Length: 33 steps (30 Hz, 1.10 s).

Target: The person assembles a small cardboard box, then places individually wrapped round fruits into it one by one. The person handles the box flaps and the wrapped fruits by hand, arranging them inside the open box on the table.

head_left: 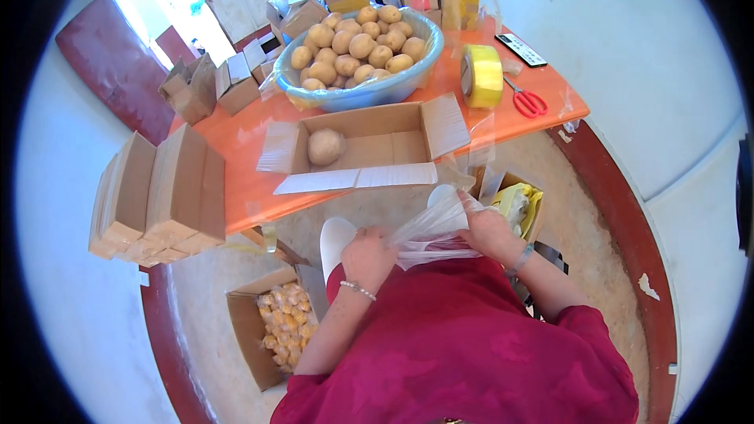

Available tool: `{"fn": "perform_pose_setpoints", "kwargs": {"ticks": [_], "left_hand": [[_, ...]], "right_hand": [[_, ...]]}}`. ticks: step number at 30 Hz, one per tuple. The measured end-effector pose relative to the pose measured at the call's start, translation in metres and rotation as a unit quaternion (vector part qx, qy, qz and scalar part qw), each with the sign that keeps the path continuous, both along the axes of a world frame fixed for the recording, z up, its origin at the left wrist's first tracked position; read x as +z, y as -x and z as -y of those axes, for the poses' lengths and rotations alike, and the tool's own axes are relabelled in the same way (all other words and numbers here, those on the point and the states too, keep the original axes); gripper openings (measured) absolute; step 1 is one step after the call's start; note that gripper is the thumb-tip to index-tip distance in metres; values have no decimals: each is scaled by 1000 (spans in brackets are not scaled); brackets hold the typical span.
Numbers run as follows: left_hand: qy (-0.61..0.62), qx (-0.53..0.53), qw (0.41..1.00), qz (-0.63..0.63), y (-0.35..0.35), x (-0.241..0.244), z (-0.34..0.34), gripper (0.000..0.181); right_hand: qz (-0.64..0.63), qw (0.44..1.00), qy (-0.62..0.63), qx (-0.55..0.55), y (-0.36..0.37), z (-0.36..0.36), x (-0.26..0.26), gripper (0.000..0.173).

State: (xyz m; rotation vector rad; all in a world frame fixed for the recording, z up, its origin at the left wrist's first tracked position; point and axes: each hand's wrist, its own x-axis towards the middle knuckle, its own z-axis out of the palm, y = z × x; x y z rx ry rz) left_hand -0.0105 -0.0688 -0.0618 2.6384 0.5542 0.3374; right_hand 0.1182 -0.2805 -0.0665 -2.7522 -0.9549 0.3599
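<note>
Between my hands, just off the table's front edge, a clear plastic bag (427, 229) is stretched out. My left hand (368, 253) grips its gathered left end. My right hand (492, 232) pinches the bag's other side, thumb and fingers apart along the film. In front of me an open cardboard box (383, 150) lies on the orange table (247, 188), flaps spread. One wrapped round potato (326, 147) sits at the box's left end. Behind it stands a blue basin (377, 94), lined with plastic and heaped with potatoes (361, 46).
Stacked closed cartons (177, 188) stand at the table's left. A yellow tape roll (483, 76), red-handled scissors (528, 101) and a phone (521, 50) lie at right. Below are a carton of wrapped yellow items (288, 324) and another carton with yellow packaging (518, 206).
</note>
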Motion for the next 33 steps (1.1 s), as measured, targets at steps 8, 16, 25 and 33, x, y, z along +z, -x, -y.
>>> {"fn": "perform_pose_setpoints", "kwargs": {"ticks": [8,16,25,33], "left_hand": [[720,79,682,97,-2,-41,5,9],[872,-61,485,34,12,-33,-1,5],[635,-178,745,-100,33,-6,6,14],[506,-289,806,-103,36,-5,4,15]], "right_hand": [[-26,998,52,32,23,7,11,76],[-72,996,4,59,25,17,19,40],[-209,970,-22,119,34,40,13,26],[-415,805,-405,-127,2,54,16,13]]}}
